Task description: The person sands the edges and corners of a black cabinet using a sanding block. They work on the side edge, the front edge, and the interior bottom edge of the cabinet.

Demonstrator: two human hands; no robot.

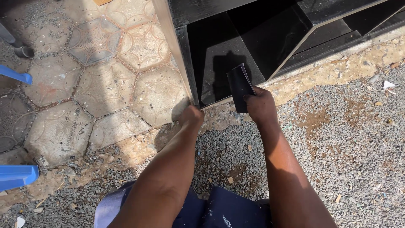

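A black cabinet [219,50] with open compartments and pale edge banding lies on the ground ahead of me. My right hand [260,105] grips a folded piece of dark sandpaper [239,84], held upright against the cabinet's lower front edge. My left hand [192,116] is curled at the cabinet's bottom left corner, touching the pale edge strip [179,59]; its fingers are tucked under and I cannot see whether it holds anything. Both forearms reach forward over my dark blue clothing [219,211].
Hexagonal paving stones [105,84] cover the ground to the left. Grey gravel [350,147] spreads to the right and below. Blue plastic parts [17,175] poke in at the left edge, with a metal leg [19,46] at the upper left.
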